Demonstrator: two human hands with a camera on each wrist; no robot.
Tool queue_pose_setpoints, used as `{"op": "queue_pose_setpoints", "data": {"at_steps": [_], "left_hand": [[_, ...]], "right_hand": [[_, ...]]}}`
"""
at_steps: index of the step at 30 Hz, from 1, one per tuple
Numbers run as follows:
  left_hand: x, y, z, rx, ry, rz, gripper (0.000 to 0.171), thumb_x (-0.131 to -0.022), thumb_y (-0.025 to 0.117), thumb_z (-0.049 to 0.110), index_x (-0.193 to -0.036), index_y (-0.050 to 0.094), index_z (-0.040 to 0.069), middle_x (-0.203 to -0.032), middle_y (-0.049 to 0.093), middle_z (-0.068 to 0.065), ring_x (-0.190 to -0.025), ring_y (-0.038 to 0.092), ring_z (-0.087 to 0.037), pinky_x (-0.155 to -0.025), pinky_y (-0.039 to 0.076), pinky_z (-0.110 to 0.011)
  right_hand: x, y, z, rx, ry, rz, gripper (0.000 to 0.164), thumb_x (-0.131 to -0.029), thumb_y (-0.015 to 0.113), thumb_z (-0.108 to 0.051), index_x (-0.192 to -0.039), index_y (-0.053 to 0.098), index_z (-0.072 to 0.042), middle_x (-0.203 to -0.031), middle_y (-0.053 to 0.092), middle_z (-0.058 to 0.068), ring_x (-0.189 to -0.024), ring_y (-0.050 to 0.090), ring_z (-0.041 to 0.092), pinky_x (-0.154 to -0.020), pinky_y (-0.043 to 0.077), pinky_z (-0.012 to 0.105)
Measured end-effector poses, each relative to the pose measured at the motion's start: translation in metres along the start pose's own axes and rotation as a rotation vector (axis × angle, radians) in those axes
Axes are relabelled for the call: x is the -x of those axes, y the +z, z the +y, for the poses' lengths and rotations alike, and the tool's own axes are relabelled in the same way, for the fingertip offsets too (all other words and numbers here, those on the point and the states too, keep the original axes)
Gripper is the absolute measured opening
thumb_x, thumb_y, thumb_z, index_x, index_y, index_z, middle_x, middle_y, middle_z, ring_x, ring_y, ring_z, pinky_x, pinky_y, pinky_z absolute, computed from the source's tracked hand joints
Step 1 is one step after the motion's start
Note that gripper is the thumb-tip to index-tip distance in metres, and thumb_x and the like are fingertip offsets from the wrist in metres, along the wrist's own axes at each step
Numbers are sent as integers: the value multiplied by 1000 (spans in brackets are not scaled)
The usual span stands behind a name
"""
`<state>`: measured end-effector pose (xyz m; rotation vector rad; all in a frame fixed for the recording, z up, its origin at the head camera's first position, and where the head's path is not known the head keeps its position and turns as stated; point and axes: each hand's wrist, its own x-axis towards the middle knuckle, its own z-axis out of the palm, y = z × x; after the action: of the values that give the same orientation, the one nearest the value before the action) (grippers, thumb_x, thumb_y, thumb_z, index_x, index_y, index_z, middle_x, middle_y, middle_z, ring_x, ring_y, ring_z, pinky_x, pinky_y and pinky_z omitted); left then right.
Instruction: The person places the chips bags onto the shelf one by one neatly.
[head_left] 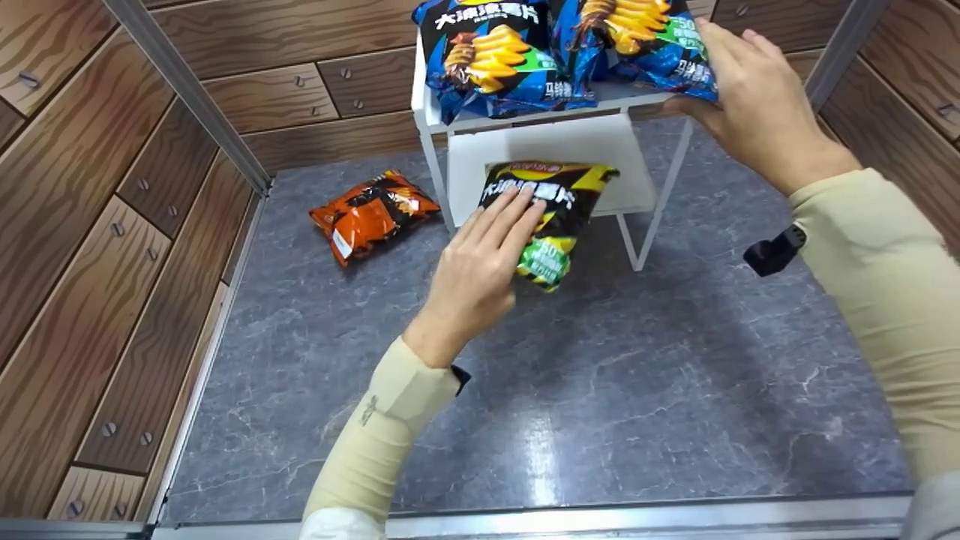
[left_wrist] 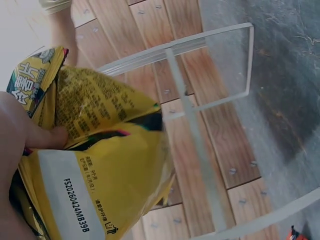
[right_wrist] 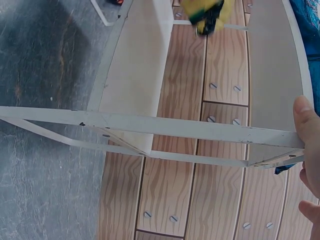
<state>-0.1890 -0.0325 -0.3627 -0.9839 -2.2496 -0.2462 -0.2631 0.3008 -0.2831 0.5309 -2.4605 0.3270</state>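
Observation:
My left hand [head_left: 480,259] holds a black-and-yellow bag of potato chips [head_left: 581,202], tilted in front of the white rack's lower shelf [head_left: 630,169]. In the left wrist view, the thumb [left_wrist: 47,137] presses into the bag's creased yellow back [left_wrist: 115,175]. At the right end of the rack's top shelf, my right hand [head_left: 765,105] grips the corner, close against a blue chip bag [head_left: 645,37]. The right wrist view shows its thumb [right_wrist: 302,115] on the white frame [right_wrist: 200,127]. Another blue chip bag [head_left: 491,64] lies to the left on the top shelf.
An orange chip bag [head_left: 371,217] lies on the grey marbled floor [head_left: 600,405], left of the rack's leg. Wood-patterned panels [head_left: 255,37] stand behind and on both sides. A metal rail [head_left: 645,517] runs along the near edge.

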Motion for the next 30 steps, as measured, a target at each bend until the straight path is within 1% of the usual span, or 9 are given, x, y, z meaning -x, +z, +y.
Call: {"op": "queue_pose_setpoints", "data": {"at_steps": [6,8,10,14,18,21,24,28,30], "left_hand": [[-18,25,3,-59,-33,-100,72,-82,45,-13,-151,39,8,-157,41,-11,-147,36,-27,-115,39,-50],[-22,34,3,-76,-25,-108,70,-85,47,-11,-152,36,8,-157,40,-11,-147,35,-27,-114,40,-51],[-25,44,3,-79,-11,-66,70,-85,48,-10,-151,38,8,-154,42,-14,-145,38,-29,-113,42,-50],[-35,64,4,-84,15,123,52,-91,49,-6,-140,49,9,-133,52,-14,-128,49,-31,-108,46,-44],[-45,80,8,-188,2,264,30,-98,46,2,-124,58,13,-115,59,-8,-110,57,-26,-100,50,-43],[-53,87,12,-294,-9,298,23,-100,48,6,-117,60,16,-111,65,-3,-105,63,-22,-98,53,-44],[-60,94,15,-353,-5,310,22,-101,48,9,-115,61,18,-111,69,2,-104,66,-18,-98,52,-41],[-67,105,18,-353,4,307,21,-99,51,12,-115,64,18,-115,72,5,-108,67,-15,-100,50,-39],[-68,110,19,-318,-5,262,23,-96,56,17,-118,63,17,-121,71,4,-115,65,-15,-103,48,-38]], "right_hand": [[1,1,1,-4,-2,14,75,-94,65,-28,-155,29,-4,-156,39,20,-143,39,38,-126,18,44],[1,1,0,-3,-11,22,75,-94,65,-28,-155,29,-4,-155,39,21,-142,40,39,-126,18,44],[1,1,-1,-4,-21,30,74,-95,64,-29,-155,30,-3,-155,39,21,-142,40,39,-126,19,44],[1,1,0,-2,-21,27,73,-95,63,-29,-155,30,-4,-156,39,20,-143,40,38,-126,19,44],[0,1,-1,-1,-21,32,72,-95,63,-29,-155,31,-4,-155,40,20,-142,40,38,-126,19,44],[-1,1,-1,-3,-25,42,72,-95,63,-29,-154,31,-3,-155,40,20,-142,41,38,-126,19,44],[0,1,-1,-7,-27,50,73,-95,64,-28,-154,31,-3,-154,41,21,-142,41,38,-126,20,43],[0,2,0,-11,-25,49,72,-94,64,-28,-154,32,-3,-154,41,21,-142,41,38,-126,20,43],[0,1,-1,-12,-20,44,72,-94,65,-27,-154,31,-4,-154,41,20,-142,41,38,-126,19,43]]}}
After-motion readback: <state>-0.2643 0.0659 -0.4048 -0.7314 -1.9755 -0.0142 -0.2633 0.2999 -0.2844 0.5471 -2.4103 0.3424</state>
